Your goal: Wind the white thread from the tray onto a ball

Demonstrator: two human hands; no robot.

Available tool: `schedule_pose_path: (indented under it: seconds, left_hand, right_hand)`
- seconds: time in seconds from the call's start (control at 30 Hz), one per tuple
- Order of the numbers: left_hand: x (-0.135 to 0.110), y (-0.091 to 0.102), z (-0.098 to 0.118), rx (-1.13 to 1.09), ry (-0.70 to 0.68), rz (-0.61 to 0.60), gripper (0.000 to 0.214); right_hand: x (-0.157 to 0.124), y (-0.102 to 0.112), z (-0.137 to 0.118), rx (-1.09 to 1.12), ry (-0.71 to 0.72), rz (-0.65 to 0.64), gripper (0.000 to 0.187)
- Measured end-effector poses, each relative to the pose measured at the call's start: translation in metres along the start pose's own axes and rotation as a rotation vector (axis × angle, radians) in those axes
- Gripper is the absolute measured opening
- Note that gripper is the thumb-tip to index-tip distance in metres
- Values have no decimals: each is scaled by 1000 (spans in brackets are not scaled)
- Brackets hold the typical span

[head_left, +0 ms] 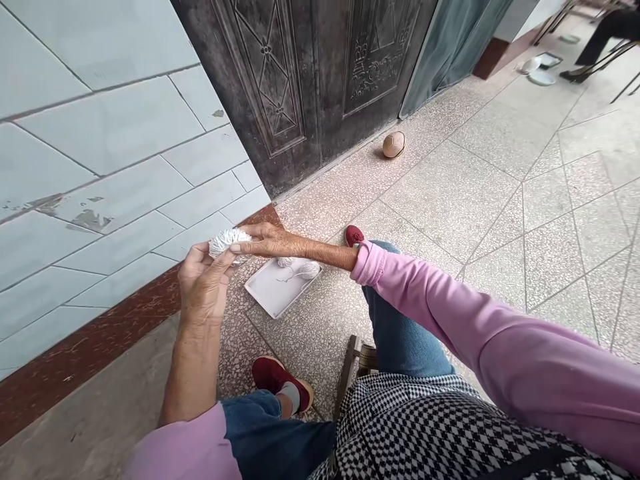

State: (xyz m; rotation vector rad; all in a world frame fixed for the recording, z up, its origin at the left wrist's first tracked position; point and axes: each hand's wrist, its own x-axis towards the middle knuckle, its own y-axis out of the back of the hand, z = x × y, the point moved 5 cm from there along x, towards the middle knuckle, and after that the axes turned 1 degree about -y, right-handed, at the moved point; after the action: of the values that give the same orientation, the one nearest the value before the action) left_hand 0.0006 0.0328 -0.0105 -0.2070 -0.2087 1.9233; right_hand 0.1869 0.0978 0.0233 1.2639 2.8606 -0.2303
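Note:
My left hand (203,280) is raised in front of me, its fingers closed round the base of a small white fluffy ball (228,241) of thin strands. My right hand (267,241) reaches across from the right in a pink sleeve, fingers pinched on the side of the same ball. Below the hands a white flat tray (273,290) lies on the floor with two or three more white tufts (303,268) on it.
I sit on a low wooden stool (353,363), red shoes (280,380) on a speckled terrazzo floor. A pale tiled wall stands at left, a dark embossed metal door (310,73) ahead. A small tan ball (394,144) lies by the door. Another person's legs show far right.

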Motion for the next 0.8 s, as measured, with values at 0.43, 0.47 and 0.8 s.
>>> schedule_pose_path:
  seconds: [0.43,0.47,0.8]
  left_hand:
    - [-8,-8,1,-51,59,-95,70]
    - [-7,-8,2,-56,49,-83,69]
    - [6,15,3,-32,-35,107,65]
  right_hand:
    - [10,-6,20,76,-20,30,26]
    - [13,-5,23,83,-9,38,24]
    - [21,-4,50,-469,158,-73,25]
